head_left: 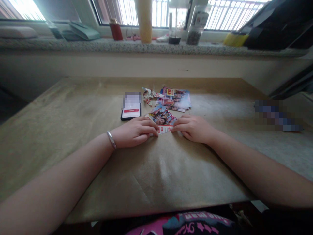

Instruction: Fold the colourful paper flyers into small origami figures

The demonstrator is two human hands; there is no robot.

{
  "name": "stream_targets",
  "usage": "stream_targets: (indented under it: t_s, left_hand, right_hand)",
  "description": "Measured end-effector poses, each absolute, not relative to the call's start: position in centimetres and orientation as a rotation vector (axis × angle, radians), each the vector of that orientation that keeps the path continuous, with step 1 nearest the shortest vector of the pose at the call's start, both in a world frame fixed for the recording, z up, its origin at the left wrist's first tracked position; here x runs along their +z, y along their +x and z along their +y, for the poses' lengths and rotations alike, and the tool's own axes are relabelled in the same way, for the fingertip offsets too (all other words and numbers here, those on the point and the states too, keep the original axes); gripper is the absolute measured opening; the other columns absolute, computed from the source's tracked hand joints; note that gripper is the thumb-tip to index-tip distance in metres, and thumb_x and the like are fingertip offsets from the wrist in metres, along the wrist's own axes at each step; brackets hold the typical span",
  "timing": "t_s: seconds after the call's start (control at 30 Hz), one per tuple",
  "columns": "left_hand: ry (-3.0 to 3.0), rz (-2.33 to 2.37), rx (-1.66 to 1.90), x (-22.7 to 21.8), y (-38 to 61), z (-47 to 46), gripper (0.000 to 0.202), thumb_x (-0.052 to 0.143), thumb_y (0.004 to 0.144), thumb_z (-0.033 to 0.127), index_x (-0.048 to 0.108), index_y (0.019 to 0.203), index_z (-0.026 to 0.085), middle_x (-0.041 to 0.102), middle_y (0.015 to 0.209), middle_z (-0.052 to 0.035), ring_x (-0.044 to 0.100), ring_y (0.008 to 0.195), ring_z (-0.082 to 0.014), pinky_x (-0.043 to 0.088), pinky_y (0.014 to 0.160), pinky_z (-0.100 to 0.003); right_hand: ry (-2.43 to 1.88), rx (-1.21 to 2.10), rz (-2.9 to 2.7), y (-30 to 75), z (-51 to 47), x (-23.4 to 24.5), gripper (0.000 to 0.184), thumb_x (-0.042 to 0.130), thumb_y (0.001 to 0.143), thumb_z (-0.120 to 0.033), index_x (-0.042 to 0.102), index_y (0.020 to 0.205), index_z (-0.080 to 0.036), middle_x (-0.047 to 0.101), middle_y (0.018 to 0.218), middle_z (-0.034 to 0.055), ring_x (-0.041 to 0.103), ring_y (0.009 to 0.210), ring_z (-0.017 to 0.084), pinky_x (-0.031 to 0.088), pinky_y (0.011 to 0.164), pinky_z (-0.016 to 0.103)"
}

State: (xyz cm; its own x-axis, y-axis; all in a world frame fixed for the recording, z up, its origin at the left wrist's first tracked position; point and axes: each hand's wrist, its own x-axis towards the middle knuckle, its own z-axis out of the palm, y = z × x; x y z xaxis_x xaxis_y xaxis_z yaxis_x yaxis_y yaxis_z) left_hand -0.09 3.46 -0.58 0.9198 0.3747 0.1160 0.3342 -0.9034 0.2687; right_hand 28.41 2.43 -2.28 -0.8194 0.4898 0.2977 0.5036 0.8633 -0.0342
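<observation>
A brightly printed sheet of paper (162, 116) lies on the table between my hands, its top coming to a point like a folded piece. My left hand (135, 131) grips its lower left edge, fingers closed together. At the lower right corner, my right hand (193, 128) pinches the same paper between thumb and fingers. Just beyond it are a stack of similar printed sheets (181, 99) and a small folded paper shape (148, 96). A smartphone (131, 114) with a lit, partly blurred screen lies beyond my left hand.
The tan-covered table (97, 182) reaches back to the wall under a stone windowsill (93, 45). On the sill stand a red container (115, 30), a tall yellowish cylinder (145, 23) and a clear container (194, 32). A blurred-out item (276, 114) lies at the right.
</observation>
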Motion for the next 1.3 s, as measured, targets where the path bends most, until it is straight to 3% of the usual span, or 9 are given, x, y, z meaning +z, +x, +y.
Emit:
stream_targets:
  t_s: [1.0, 1.3]
  left_hand:
    - [2.687, 0.526, 0.227, -0.3, -1.2, 3.9, 0.033, 0.041, 0.081, 0.01, 0.071, 0.091, 0.02, 0.06, 0.127, -0.0038, 0.051, 0.121, -0.0191, 0.035, 0.11, -0.038]
    - [2.581, 0.545, 0.226, -0.8, -1.4, 4.2, 0.039, 0.041, 0.078, 0.004, 0.073, 0.088, 0.022, 0.062, 0.126, -0.0011, 0.051, 0.124, -0.0143, 0.035, 0.111, -0.033]
  right_hand:
    - [-0.738, -0.074, -2.731, 28.5, 2.4, -2.9, 0.035, 0.045, 0.082, -0.008, 0.07, 0.102, -0.023, 0.07, 0.103, 0.0034, 0.057, 0.087, 0.018, 0.045, 0.074, 0.03]
    - [-0.733, -0.093, -2.723, 28.4, 2.3, -2.9, 0.033, 0.045, 0.082, -0.009, 0.071, 0.099, -0.023, 0.07, 0.101, 0.0034, 0.057, 0.086, 0.017, 0.044, 0.073, 0.029]
